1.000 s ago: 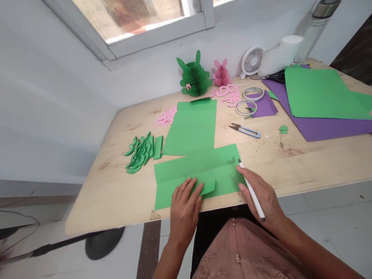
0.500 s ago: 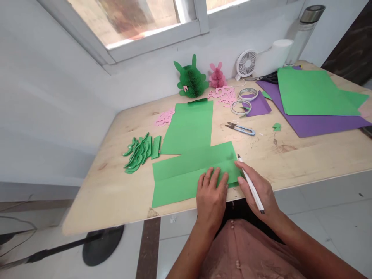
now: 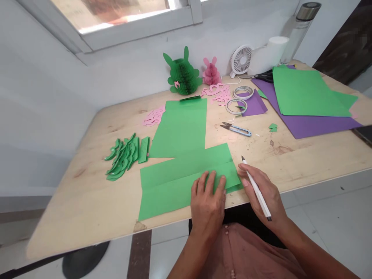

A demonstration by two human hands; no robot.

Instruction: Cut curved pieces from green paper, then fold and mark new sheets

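A creased sheet of green paper [image 3: 168,193] lies along the table's front edge. My left hand [image 3: 207,197] rests flat on its right part, fingers stretched out. Between the thumb and fingers of my right hand [image 3: 263,190] is a white pen [image 3: 257,190], its dark tip pointing up and away from me, just right of the paper's right end. Behind the creased sheet, partly under its far edge, is another green sheet [image 3: 181,126]. Blue-handled thread snips [image 3: 236,129] lie beyond the pen.
Cut green paper pieces [image 3: 123,157] are piled at left. Pink cutouts [image 3: 154,116], tape rolls [image 3: 236,106], a green paper bunny [image 3: 184,75], a pink one [image 3: 211,73] and a white fan [image 3: 241,61] stand or lie farther back. Green sheets [image 3: 308,95] cover purple paper [image 3: 316,127] at right.
My right hand with the pen has moved slightly right, away from the paper's right end. My left hand stays flat on the sheet. The view has shifted a little.
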